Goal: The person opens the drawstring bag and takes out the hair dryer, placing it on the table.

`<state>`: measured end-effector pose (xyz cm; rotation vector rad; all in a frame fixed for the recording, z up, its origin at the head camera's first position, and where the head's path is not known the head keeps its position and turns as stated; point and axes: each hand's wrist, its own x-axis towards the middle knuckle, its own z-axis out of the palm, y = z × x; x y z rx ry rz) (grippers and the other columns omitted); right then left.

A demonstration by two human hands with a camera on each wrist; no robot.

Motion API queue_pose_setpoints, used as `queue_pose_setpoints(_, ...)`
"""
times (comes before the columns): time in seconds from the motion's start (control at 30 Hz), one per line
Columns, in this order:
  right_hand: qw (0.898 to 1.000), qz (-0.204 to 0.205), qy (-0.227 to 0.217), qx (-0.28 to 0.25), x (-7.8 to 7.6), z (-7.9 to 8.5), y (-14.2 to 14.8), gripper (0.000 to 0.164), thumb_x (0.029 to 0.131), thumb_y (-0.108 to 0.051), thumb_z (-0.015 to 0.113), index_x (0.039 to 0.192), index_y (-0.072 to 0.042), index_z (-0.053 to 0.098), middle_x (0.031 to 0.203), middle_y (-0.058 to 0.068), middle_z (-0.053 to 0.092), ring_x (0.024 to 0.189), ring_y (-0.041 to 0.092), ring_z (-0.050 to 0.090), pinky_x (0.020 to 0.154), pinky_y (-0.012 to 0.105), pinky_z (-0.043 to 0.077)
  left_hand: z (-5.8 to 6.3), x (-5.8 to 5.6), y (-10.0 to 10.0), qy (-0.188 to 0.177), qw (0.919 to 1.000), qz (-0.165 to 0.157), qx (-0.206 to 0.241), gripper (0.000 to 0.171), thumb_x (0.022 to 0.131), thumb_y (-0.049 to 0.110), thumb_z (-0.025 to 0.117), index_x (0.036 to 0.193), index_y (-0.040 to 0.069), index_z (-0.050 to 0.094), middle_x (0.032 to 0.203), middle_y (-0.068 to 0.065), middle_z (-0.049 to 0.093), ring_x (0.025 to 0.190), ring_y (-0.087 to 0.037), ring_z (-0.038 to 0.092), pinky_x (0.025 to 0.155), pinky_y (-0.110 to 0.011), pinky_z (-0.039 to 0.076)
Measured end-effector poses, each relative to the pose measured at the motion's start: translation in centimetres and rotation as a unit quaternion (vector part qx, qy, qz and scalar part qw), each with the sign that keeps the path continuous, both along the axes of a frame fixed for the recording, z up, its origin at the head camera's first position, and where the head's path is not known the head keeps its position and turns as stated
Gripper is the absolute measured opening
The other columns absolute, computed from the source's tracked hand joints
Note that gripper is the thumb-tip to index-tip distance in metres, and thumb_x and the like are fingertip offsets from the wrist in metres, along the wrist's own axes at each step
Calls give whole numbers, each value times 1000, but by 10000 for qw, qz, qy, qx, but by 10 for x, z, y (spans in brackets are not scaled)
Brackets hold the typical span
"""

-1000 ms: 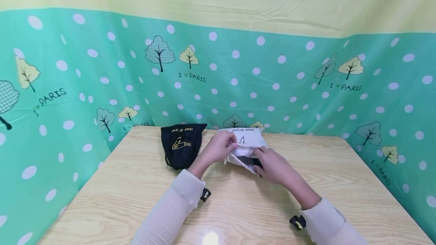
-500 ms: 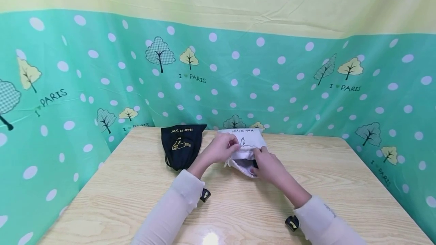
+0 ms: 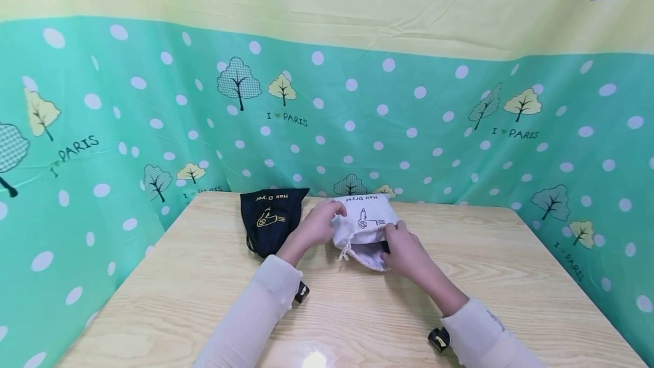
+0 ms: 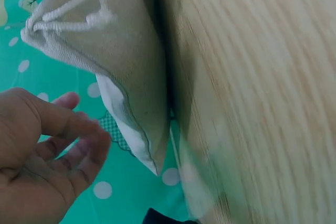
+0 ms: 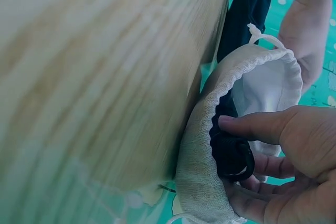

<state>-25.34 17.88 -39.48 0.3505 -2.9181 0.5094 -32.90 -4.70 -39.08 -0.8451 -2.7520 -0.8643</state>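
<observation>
Well, white drawstring bag (image 3: 369,237), dark dryer print (image 3: 370,222), mouth (image 3: 369,253) gaping, beside the black bag (image 3: 271,223), left hand (image 3: 319,223) loosely bent between them, right hand (image 3: 403,251) pinching a black item (image 5: 231,157) at the mouth

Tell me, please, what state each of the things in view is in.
White bag: mouth open, facing the person.
White cord: knotted into a loop on the white bag.
Dark object: at the white bag's mouth, only partly visible.
Black bag: lying on the table, narrowing toward its near end.
Left hand: fingers loosely bent, holding nothing.
Right hand: gripping the dark object.
</observation>
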Motion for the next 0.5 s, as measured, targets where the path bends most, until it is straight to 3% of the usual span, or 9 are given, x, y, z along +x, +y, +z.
queue_pose_setpoints(0.3, 9999, 96, -102, -82, 0, 3, 12, 45, 80, -6, 83, 117, 5, 61, 104, 21, 56, 87, 33, 63, 80, 49, 58, -4, -2, -2, 28, 9986, -120, -506, 52, 72, -21, 65, 118, 5, 66, 126, -9, 60, 121, -27, 55, 109, -41, 44)
queue_pose_setpoints(0.5, 9991, 373, 132, -137, -2, 1, 28, 35, 80, -4, 81, 109, 2, 62, 99, 18, 56, 82, 29, 60, 74, 48, 57, -4, -3, -5, -235, 9988, 17, -424, 63, 71, -23, 64, 127, 7, 63, 138, -8, 55, 131, -28, 50, 113, -42, 41)
